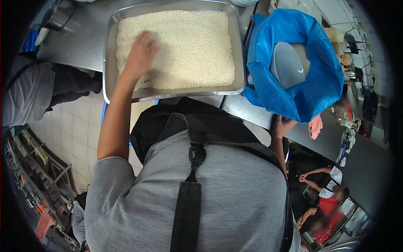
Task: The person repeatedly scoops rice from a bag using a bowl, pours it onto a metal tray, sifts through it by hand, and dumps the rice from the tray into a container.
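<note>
My left hand [142, 54] is over the left part of a bed of white rice grains [193, 50], fingers apart and slightly blurred. Nothing shows in it; whether the fingertips touch the grains I cannot tell. The rice lies spread in a wide, shallow metal tray [176, 93]. To the right of the tray stands a blue woven sack [268, 90] with its mouth rolled open. Inside the sack rests a pale grey bowl or scoop [287, 65]. My right hand [284, 125] is at the table edge under the sack's near side, its fingers mostly hidden.
Beside the sack a pink cloth [315, 127] lies on the metal table [247, 110]. A metal pot [58, 16] stands at the far left. One person [31, 90] is close on the left; other people [325, 201] are at the lower right. A rack [40, 164] stands lower left.
</note>
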A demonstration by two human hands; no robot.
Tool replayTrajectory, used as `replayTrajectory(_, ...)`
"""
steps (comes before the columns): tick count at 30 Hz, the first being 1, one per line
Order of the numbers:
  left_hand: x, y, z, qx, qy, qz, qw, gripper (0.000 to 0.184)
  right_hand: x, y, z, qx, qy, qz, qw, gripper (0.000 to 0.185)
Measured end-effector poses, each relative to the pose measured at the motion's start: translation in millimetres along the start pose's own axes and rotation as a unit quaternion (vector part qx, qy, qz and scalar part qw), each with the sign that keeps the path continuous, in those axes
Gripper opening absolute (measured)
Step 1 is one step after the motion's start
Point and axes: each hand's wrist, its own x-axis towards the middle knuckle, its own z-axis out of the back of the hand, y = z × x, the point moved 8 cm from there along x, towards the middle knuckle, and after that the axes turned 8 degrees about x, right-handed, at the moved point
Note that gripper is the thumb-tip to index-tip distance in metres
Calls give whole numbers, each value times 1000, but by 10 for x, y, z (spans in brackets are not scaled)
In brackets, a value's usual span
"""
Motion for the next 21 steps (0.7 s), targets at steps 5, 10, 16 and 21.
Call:
replayTrajectory(5,-152,-705,-323,-93,87,-41,991,63,-15,8,30,-94,1,20,995,71)
replayTrajectory(10,-298,-1377,-572,-83,129,-150,977,63,-14,-60,29,-48,-14,18,999,73)
replayTrajectory(16,-454,-1845,-683,15,133,-281,950,47,5,-36,26,-64,-6,30,997,77)
replayTrajectory(21,-407,-1595,-524,32,208,-289,934,26,11,1,16,-73,2,36,997,76)
